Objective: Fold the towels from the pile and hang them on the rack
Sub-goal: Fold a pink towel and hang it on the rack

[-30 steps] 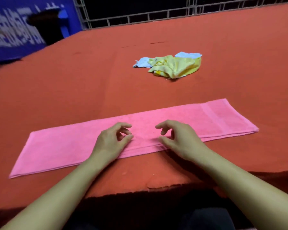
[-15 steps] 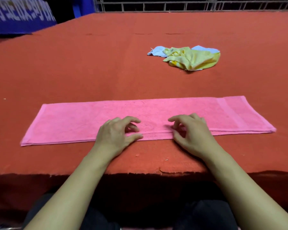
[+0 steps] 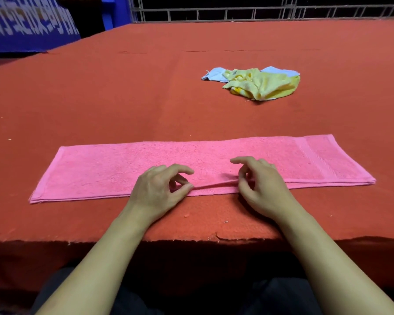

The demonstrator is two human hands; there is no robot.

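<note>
A pink towel [image 3: 114, 169], folded into a long strip, lies flat across the red table near its front edge. My left hand [image 3: 159, 189] and my right hand [image 3: 259, 185] sit close together at the middle of the strip's near edge. Each has curled fingers and a thumb pinching the top layer, which is raised into a thin ridge between them. The pile, a crumpled yellow towel [image 3: 264, 86] lying over a light blue towel [image 3: 214, 75], is farther back to the right. Behind the table's far edge runs a metal grid rack [image 3: 237, 13].
The red felt table [image 3: 100, 92] stretches wide, and its frayed front edge is just below my wrists. A blue banner with white lettering [image 3: 25, 23] stands at the back left. My dark-clothed lap shows below the table edge.
The view has levelled and shifted so the towel lies straight across. Both hands stayed at the near edge, and their fingers have closed on the top layer and raised it slightly.
</note>
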